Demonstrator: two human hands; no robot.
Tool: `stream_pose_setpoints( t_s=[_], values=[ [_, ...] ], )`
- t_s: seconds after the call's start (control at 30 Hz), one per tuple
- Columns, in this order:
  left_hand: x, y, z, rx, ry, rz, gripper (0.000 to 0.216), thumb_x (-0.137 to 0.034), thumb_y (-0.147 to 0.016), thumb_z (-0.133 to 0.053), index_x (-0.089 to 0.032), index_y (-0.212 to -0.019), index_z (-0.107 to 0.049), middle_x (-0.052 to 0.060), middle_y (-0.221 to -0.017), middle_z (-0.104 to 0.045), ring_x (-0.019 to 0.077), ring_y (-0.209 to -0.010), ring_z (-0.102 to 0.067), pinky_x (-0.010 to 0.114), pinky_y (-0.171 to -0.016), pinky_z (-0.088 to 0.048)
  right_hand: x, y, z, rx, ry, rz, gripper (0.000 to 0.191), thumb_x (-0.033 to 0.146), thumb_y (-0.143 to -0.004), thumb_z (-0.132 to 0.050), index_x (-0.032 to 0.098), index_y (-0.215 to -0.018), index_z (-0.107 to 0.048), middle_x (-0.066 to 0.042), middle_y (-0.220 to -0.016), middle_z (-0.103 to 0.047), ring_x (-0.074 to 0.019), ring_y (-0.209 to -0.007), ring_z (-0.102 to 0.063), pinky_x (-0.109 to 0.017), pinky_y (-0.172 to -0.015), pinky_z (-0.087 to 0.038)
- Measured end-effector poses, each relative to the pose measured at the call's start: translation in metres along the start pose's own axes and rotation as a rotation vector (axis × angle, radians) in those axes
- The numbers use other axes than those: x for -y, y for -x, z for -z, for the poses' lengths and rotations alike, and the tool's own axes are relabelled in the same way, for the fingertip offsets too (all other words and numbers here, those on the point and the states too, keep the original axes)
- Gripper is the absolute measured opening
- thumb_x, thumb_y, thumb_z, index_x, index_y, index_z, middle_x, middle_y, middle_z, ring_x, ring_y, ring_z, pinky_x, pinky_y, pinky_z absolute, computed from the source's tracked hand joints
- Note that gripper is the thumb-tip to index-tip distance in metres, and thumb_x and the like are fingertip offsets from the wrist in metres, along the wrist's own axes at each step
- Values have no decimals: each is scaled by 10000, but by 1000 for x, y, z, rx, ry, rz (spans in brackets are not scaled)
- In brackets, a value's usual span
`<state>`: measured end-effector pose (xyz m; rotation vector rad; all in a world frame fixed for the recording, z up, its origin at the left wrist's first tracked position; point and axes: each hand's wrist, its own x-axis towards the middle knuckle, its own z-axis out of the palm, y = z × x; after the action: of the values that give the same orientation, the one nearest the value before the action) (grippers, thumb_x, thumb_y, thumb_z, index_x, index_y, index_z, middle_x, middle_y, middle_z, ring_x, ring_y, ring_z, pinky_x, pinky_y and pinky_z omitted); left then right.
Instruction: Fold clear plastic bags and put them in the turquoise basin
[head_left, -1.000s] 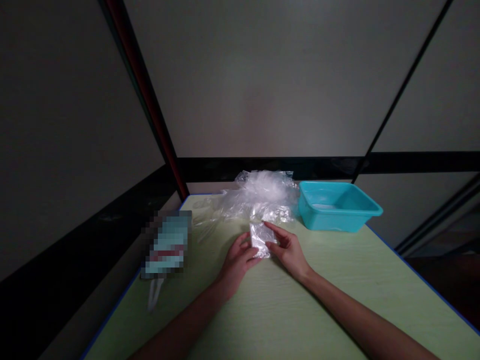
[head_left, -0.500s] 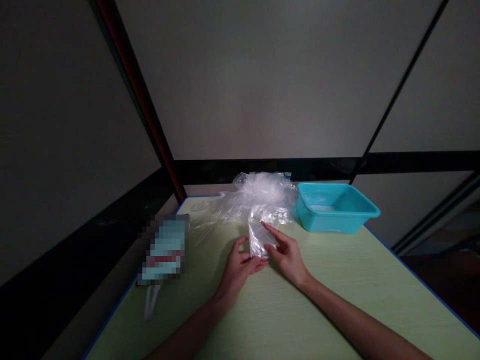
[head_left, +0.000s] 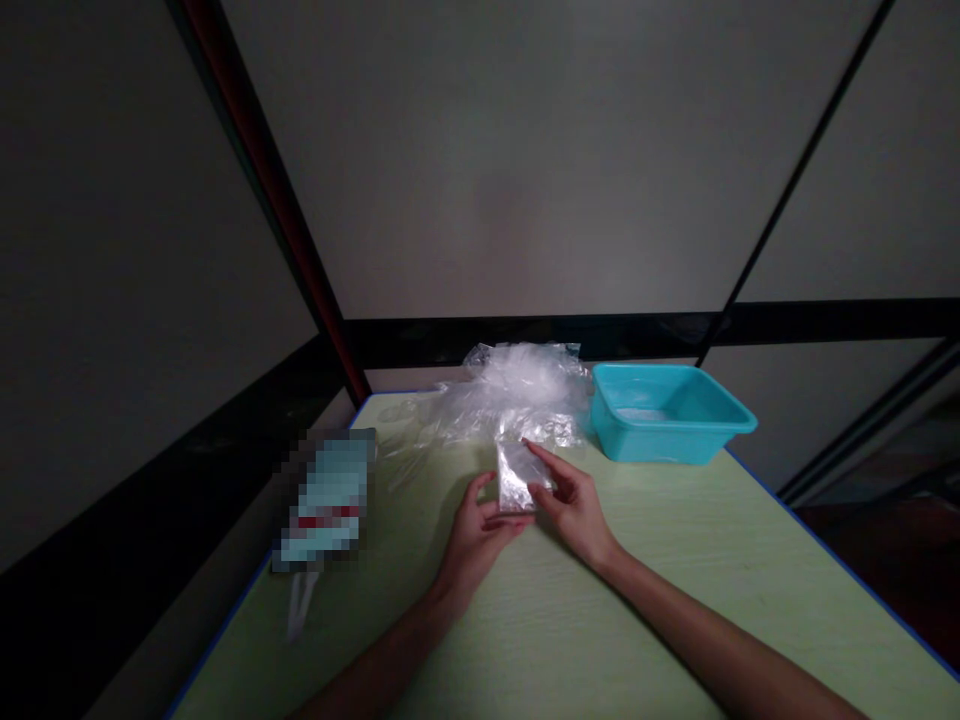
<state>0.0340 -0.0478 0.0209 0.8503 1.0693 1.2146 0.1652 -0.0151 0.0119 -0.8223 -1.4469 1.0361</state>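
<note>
A small, shiny square of folded clear plastic [head_left: 515, 477] sits between my two hands over the middle of the table. Its top flap now lies flat, with light glinting off the lower half. My left hand [head_left: 476, 538] curls around its left side and near edge, thumb along the bottom. With index finger and thumb, my right hand [head_left: 581, 512] grips the right side, the index fingertip at the far edge. Just behind the square lies a crumpled heap of clear plastic bags [head_left: 525, 385]. Whether the square rests on the table cannot be told.
A turquoise plastic basin [head_left: 667, 440] stands at the back right. At the left edge lies a blurred-out pale green item [head_left: 334, 490] with a white strap [head_left: 301, 605]. The light green table [head_left: 600, 640] backs onto pale panels [head_left: 525, 180] with a black band.
The plastic square looks flatter and smoother, its upper edge lower than before. Both hands stay in nearly the same place around it.
</note>
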Motion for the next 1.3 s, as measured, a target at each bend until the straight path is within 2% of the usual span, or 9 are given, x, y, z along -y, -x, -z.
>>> stream_pose_setpoints(
  t_s=[0.13, 0.23, 0.3, 0.43, 0.53, 0.63, 0.77, 0.93, 1.3],
  values=[
    [1, -2, 1, -25, 46, -46, 499, -108, -520, -632, -159, -966, -413, 63, -807, -650, 215, -755, -638, 318, -750, -434, 12, -13, 10, -4, 29, 41, 461, 184, -720, -580, 219, -1175, -522, -52, -1254, -485, -215, -1173, -414, -384, -979, -321],
    [-3, -12, -11, -60, 39, -44, 361, -117, -535, -611, -159, -865, -472, 49, -789, -633, 185, -741, -620, 302, -739, -431, 30, -30, 25, 32, 54, 98, 459, 164, -705, -589, 225, -1156, -537, -38, -1234, -507, -204, -1169, -419, -365, -983, -317],
    [-9, -23, -26, -41, 41, -36, 317, -111, -531, -611, -158, -821, -494, 39, -762, -622, 168, -725, -606, 285, -712, -436, 44, -45, 39, 34, 77, 119, 466, 151, -682, -606, 227, -1138, -551, -36, -1229, -513, -199, -1146, -443, -361, -977, -324],
    [-21, -58, -68, 14, 50, -20, 202, -138, -568, -600, -159, -750, -516, 8, -697, -596, 118, -636, -575, 236, -629, -436, 66, -72, 75, 30, 91, 56, 490, 143, -624, -640, 213, -1104, -571, -43, -1140, -581, -201, -1020, -539, -362, -891, -409],
    [-25, -85, -94, 51, 34, 35, 107, -163, -599, -591, -148, -671, -515, -11, -595, -559, 89, -527, -531, 207, -533, -406, 72, -84, 106, -30, 110, 3, 480, 136, -591, -652, 207, -1063, -592, -38, -1072, -617, -190, -933, -576, -354, -838, -444],
    [-26, -104, -109, 69, 12, 91, 111, -200, -616, -600, -148, -643, -506, -36, -512, -511, 71, -452, -485, 194, -482, -375, 72, -90, 137, -87, 106, -56, 481, 130, -579, -655, 213, -1049, -596, -34, -1038, -633, -185, -853, -601, -361, -784, -471],
    [-26, -116, -117, 121, -8, 135, 175, -271, -605, -635, -150, -615, -509, -47, -482, -481, 66, -423, -456, 194, -460, -358, 73, -93, 169, -138, 94, -70, 453, 103, -566, -663, 220, -1001, -622, -18, -988, -653, -191, -813, -613, -380, -763, -482],
    [-22, -128, -124, 195, -22, 174, 225, -318, -582, -667, -152, -596, -515, -36, -494, -484, 79, -443, -462, 203, -459, -347, 76, -97, 193, -135, 90, -82, 437, 75, -567, -662, 230, -975, -638, -10, -964, -661, -192, -807, -620, -385, -755, -493],
    [-17, -129, -130, 335, 66, 120, 149, -212, -592, -611, -165, -661, -488, -13, -650, -526, 108, -601, -504, 232, -571, -403, 73, -99, 203, -63, 91, -138, 418, 84, -565, -656, 224, -958, -649, -1, -865, -685, -143, -647, -628, -287, -585, -518]
  ],
)
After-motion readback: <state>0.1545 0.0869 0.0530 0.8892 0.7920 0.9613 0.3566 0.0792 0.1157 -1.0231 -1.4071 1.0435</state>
